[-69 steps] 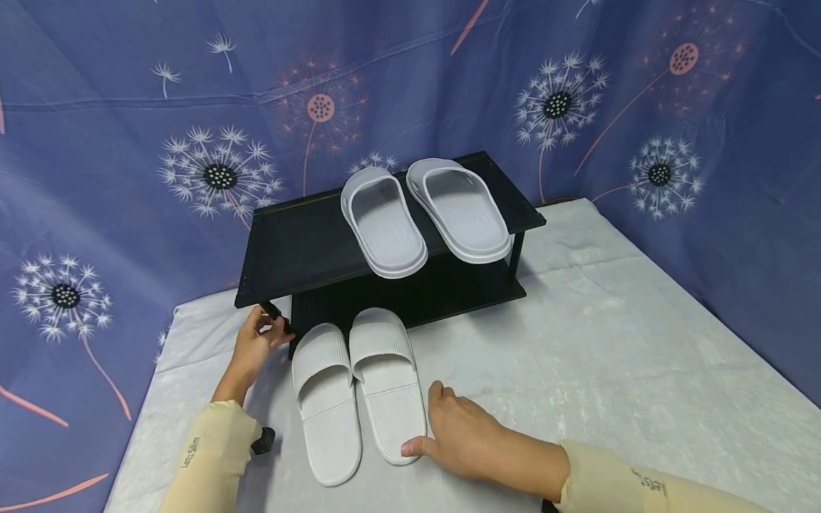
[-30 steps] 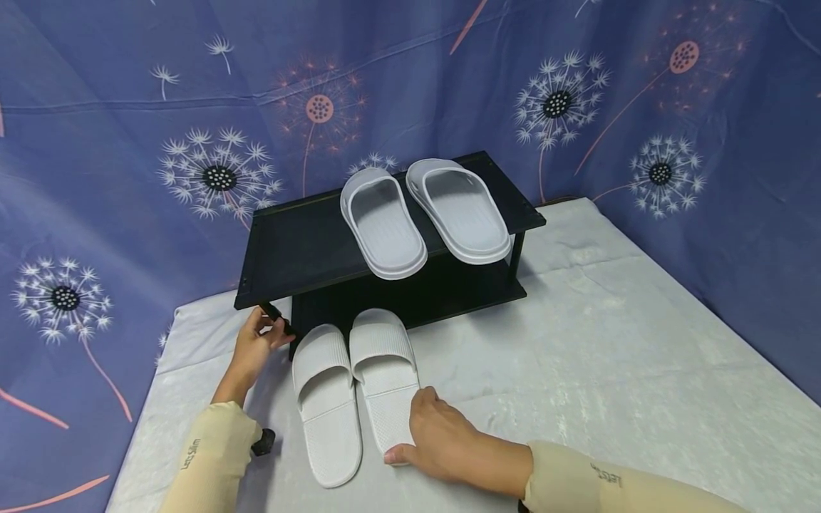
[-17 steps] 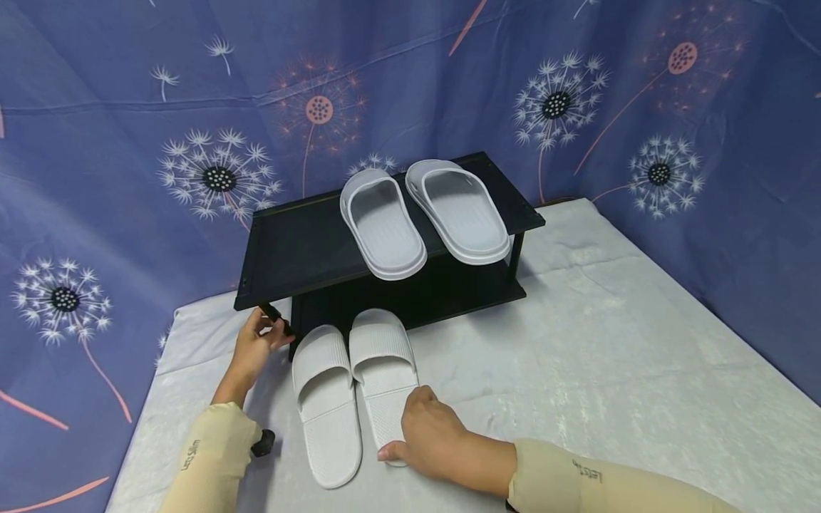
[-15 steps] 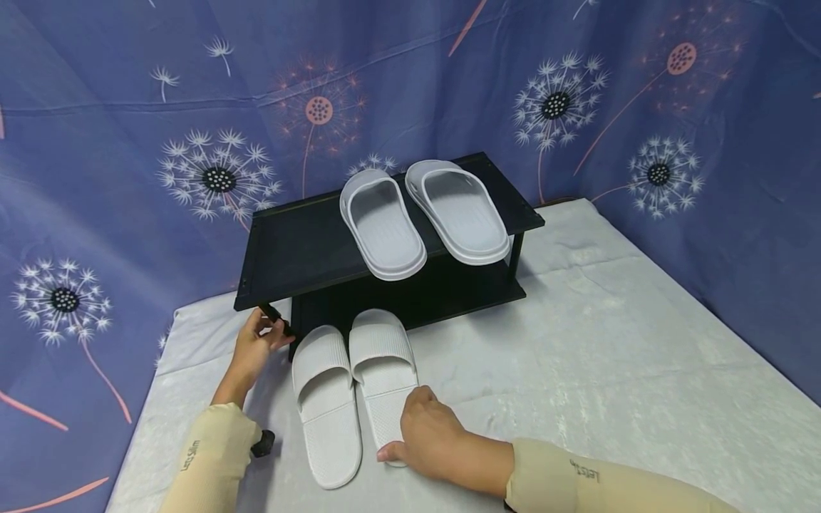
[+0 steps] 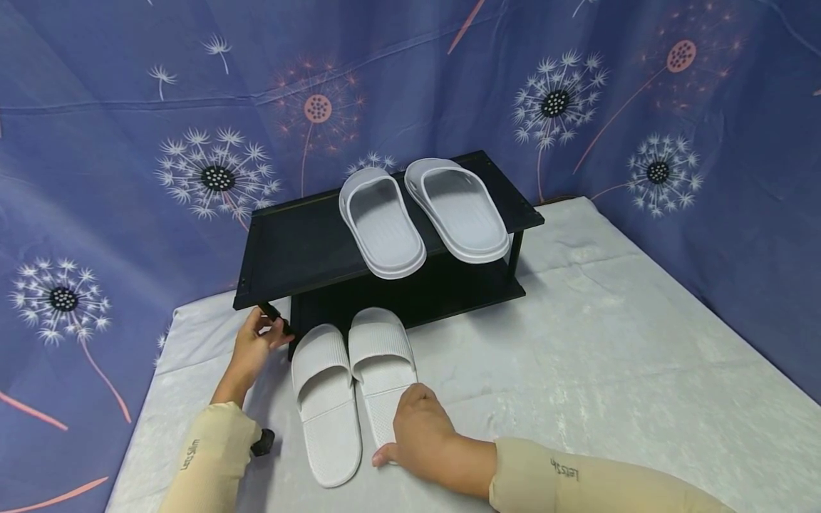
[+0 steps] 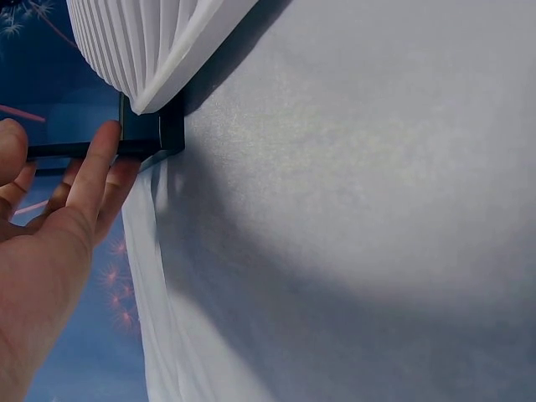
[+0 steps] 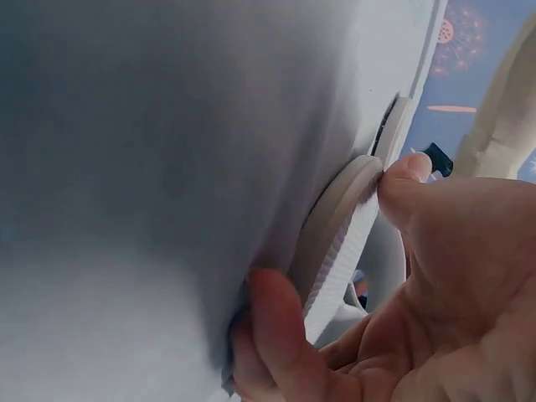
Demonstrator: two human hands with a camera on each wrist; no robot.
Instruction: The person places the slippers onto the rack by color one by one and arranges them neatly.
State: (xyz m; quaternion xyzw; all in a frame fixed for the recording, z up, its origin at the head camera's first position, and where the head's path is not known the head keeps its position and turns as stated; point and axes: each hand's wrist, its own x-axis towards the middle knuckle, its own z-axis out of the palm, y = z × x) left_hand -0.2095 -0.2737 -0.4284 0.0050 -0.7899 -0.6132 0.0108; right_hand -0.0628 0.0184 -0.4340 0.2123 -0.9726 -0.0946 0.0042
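My left hand (image 5: pixel 251 343) holds the front left leg of a black two-tier shoe rack (image 5: pixel 298 246); in the left wrist view its fingers (image 6: pixel 94 167) and thumb lie on either side of the dark bar. Two white slide slippers stand side by side, toes overlapping the lower shelf. My right hand (image 5: pixel 426 436) grips the heel part of the right slipper (image 5: pixel 383 349), covering its right edge. The right wrist view shows the thumb at the heel end and curled fingers along the side, low over the cloth. The left slipper (image 5: pixel 330 427) lies untouched.
On the upper shelf sits a pair of pale grey slippers, the left one (image 5: pixel 388 231) and the right one (image 5: pixel 465 214), heels overhanging the front edge. White cloth (image 5: pixel 616 356) covers the table. A blue dandelion-print curtain (image 5: pixel 410 85) hangs close behind the rack.
My right hand has moved left from beside the right slipper onto its heel part and has taken hold there. The left hand has stayed on the rack leg, and the slippers look unmoved.
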